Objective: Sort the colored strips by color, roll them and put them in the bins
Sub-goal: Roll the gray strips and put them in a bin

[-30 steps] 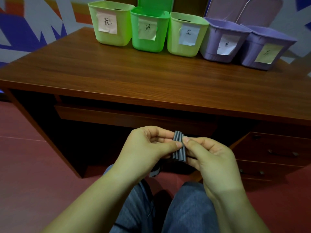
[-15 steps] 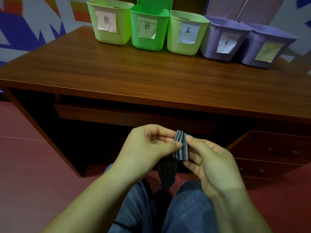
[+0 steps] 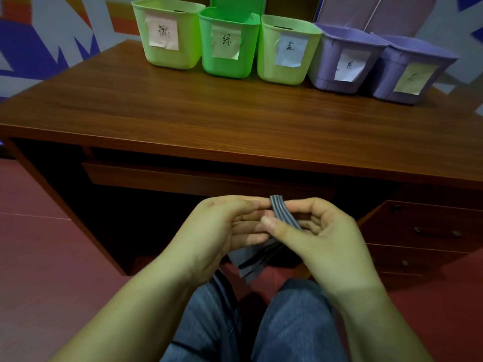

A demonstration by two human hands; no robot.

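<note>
Several grey strips [image 3: 280, 212] are bunched together between my two hands, below the desk's front edge and above my lap. My left hand [image 3: 222, 231] pinches the bundle from the left with thumb and fingers. My right hand [image 3: 321, 239] grips it from the right, thumb laid across the strips. Loose strip ends [image 3: 249, 259] hang down beneath the hands. At the back of the desk stand labelled bins in a row: a light green bin [image 3: 167, 32], a green bin [image 3: 227, 43], another light green bin [image 3: 287, 50], a purple bin [image 3: 345, 58] and a second purple bin [image 3: 410, 69].
The wooden desk [image 3: 235, 121] lies in front of me, with a keyboard shelf [image 3: 183, 176] under its top and drawers [image 3: 423, 231] at the right. My knees in blue jeans [image 3: 287, 322] are below the hands. The floor [image 3: 52, 244] is red.
The bundle has tilted from upright to leaning, and my right thumb now lies across it. The loose strip ends have dropped into view below my hands. Both hands moved slightly down.
</note>
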